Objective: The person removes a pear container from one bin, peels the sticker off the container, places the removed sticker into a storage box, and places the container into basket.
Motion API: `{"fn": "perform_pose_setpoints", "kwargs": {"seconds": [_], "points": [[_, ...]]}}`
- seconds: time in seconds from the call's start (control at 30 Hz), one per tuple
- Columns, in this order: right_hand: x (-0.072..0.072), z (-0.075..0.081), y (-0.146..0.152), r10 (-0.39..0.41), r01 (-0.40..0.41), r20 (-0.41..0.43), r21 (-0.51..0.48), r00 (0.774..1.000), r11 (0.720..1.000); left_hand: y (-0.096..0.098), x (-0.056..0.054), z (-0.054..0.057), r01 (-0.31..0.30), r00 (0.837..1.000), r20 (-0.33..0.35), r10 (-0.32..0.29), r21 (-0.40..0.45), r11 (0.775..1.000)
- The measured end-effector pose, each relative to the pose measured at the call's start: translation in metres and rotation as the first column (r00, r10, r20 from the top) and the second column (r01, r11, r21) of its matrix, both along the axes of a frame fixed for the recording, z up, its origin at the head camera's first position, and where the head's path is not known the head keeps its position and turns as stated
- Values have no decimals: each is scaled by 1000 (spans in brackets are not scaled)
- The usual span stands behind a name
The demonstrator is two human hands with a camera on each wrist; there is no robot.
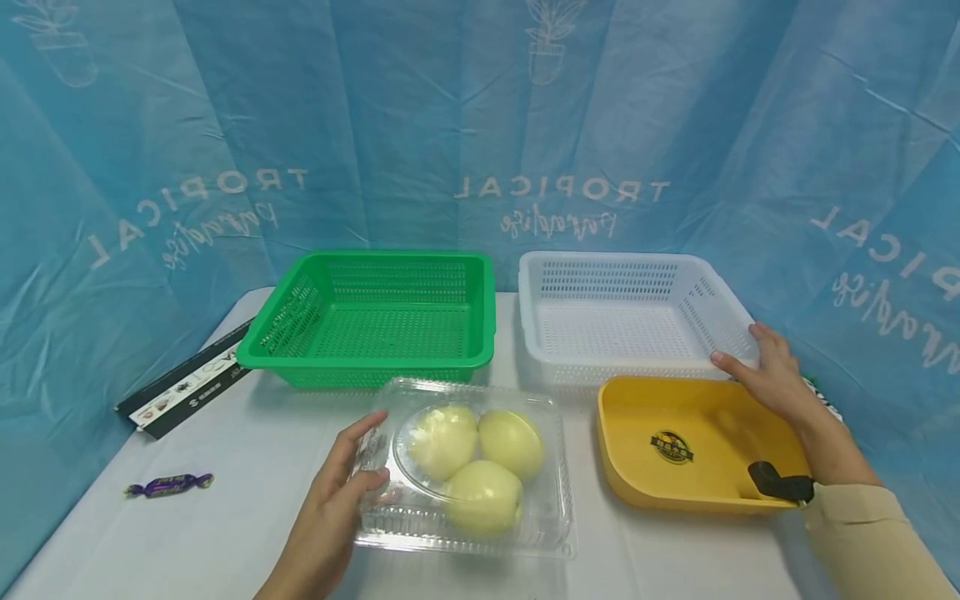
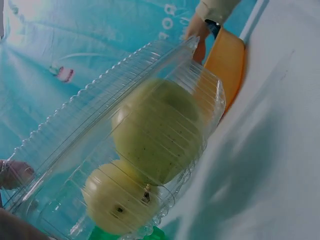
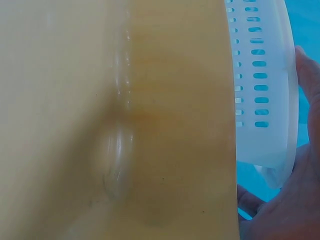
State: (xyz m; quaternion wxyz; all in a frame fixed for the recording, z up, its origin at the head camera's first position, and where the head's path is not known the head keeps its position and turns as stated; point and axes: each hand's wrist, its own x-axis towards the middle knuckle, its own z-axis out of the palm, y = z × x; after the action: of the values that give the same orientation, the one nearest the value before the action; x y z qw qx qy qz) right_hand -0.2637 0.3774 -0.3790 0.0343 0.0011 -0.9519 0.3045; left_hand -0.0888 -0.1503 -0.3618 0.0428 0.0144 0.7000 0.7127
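My left hand [image 1: 333, 492] grips the left side of a clear plastic clamshell box [image 1: 551, 500], thumb on top. Inside it lie three round pale yellow-green fruits [image 1: 483, 496], apples or pears; the left wrist view shows two fruits [image 2: 157, 130] through the ribbed wall. My right hand [image 1: 776, 375] holds the near right corner of a white perforated basket [image 1: 607, 325], reaching over a yellow tub [image 1: 705, 417]. In the right wrist view, the hand [image 3: 295, 200] spans the white basket's corner [image 3: 270, 145], beside the tub's wall [image 3: 185, 125].
A green perforated basket [image 1: 390, 333] stands at the back left. Left of it lies a long black-and-white box [image 1: 191, 379]. A purple wrapped candy [image 1: 169, 485] is on the white tablecloth [image 1: 247, 508]. Behind everything hangs a blue printed curtain [image 1: 412, 108].
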Motion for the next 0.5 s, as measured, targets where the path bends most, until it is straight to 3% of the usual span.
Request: {"fn": "perform_pose_setpoints", "kwargs": {"seconds": [0.13, 0.5], "points": [[0, 0, 0, 4, -4, 7, 11, 1000, 1000, 4, -9, 13, 1, 1000, 16, -1, 32, 999], [1, 2, 0, 3, -3, 26, 7, 1000, 1000, 21, -37, 40, 48, 998, -32, -45, 96, 994]]}}
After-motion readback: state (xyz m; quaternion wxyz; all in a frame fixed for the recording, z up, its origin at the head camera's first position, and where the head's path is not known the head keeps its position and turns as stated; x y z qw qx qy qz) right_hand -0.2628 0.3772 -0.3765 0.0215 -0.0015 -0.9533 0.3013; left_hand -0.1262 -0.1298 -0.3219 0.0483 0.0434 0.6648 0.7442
